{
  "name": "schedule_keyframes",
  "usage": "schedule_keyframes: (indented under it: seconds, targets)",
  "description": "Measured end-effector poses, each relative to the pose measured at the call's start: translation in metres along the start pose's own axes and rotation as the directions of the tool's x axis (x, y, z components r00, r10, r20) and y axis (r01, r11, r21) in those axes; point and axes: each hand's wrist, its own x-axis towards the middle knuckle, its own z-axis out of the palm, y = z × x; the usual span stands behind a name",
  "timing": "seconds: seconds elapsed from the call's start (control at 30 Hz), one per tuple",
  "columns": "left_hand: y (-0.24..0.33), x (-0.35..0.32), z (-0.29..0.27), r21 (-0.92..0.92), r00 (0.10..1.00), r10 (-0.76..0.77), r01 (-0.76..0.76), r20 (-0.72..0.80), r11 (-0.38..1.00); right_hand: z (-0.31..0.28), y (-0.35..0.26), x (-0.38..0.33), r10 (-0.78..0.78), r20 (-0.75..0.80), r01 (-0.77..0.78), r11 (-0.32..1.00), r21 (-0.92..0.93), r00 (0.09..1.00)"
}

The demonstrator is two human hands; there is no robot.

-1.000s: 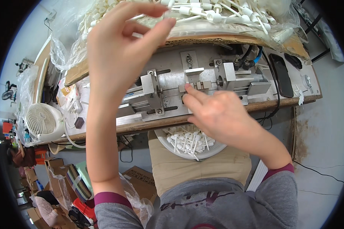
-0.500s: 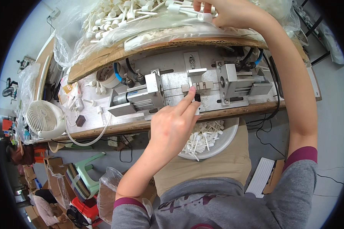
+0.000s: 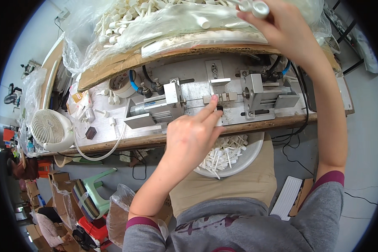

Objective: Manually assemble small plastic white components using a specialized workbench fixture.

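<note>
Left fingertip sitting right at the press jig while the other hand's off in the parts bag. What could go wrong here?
1. The left hand has a fingertip on the small block of the grey metal pneumatic fixture, between its two clamp blocks; a stroke could pinch it.
2. The right hand grips white plastic pieces over the clear bag; one could drop into the fixture.

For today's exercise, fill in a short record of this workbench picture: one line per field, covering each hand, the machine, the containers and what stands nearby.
Left hand: fingertip on the small metal fixture of the press machine
Right hand: raised over the clear bag of white plastic parts, holding white pieces
Bowl: white, on the lap, holding white stick-like parts
Workbench: wooden edge, machine on top
Nearby: small white fan, tape roll
</note>
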Motion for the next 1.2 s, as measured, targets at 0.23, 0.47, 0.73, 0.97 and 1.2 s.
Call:
schedule_keyframes:
  seconds: [0.23, 0.47, 0.73, 0.97, 1.2]
  targets:
    - [-0.016, 0.021, -0.056, -0.958, 0.948, -0.303, 0.176, 0.102, 0.228, 0.039, -0.027, -0.087, -0.312, 0.187, 0.276, 0.941, 0.196, 0.932]
    - [-0.001, -0.002, -0.062, -0.932, 0.974, -0.170, 0.197, 0.150, 0.303, 0.050, -0.026, -0.114, -0.158, 0.230, 0.106, 0.970, 0.221, 0.960]
    - [0.004, -0.027, -0.043, -0.523, 0.915, -0.224, 0.016, -0.337, 0.852, 0.055, -0.016, -0.119, -0.016, 0.160, -0.040, 0.939, 0.342, 0.987]
    - [0.022, -0.064, 0.036, -0.442, 0.987, -0.150, 0.109, -0.058, 0.890, 0.065, -0.027, -0.145, 0.310, 0.345, -0.464, 0.564, 0.683, 0.886]
    - [-0.002, -0.091, 0.206, -0.218, 0.936, -0.189, 0.259, 0.297, 0.941, 0.063, -0.027, -0.169, 0.411, 0.328, -0.510, 0.492, 0.705, 0.850]
